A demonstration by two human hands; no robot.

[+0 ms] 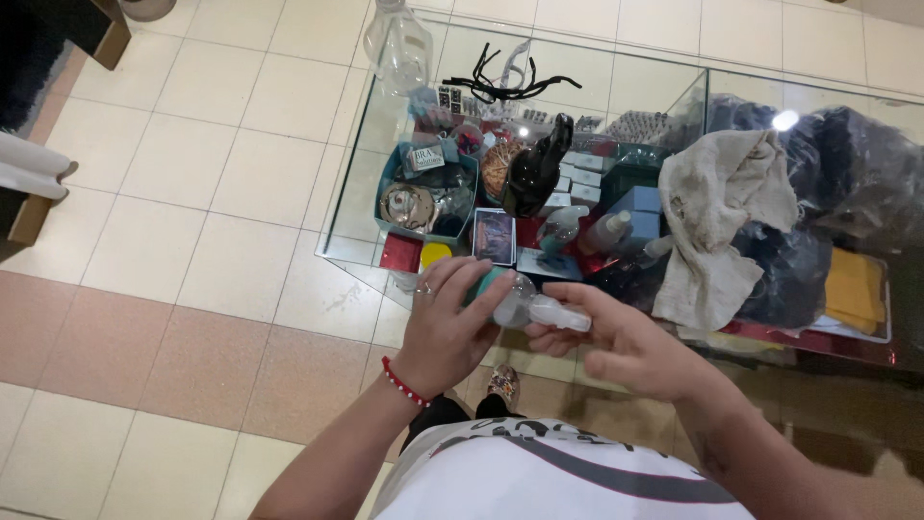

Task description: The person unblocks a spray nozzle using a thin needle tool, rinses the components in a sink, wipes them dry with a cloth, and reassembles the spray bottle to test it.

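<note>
My left hand (445,323), with a ring and a red bead bracelet at the wrist, is wrapped around a small teal spray bottle (507,295). My right hand (626,342) pinches the bottle's white nozzle (561,313) between thumb and fingers. Both hands hold the bottle just in front of the near edge of a glass display case (366,183).
A dark spray bottle (537,169), a clear bottle (397,46), black cords (505,87) and a crumpled beige cloth (717,217) lie on the case top. Inside are small boxes, a teal tray of trinkets (423,193) and dark fabric. Tiled floor lies to the left.
</note>
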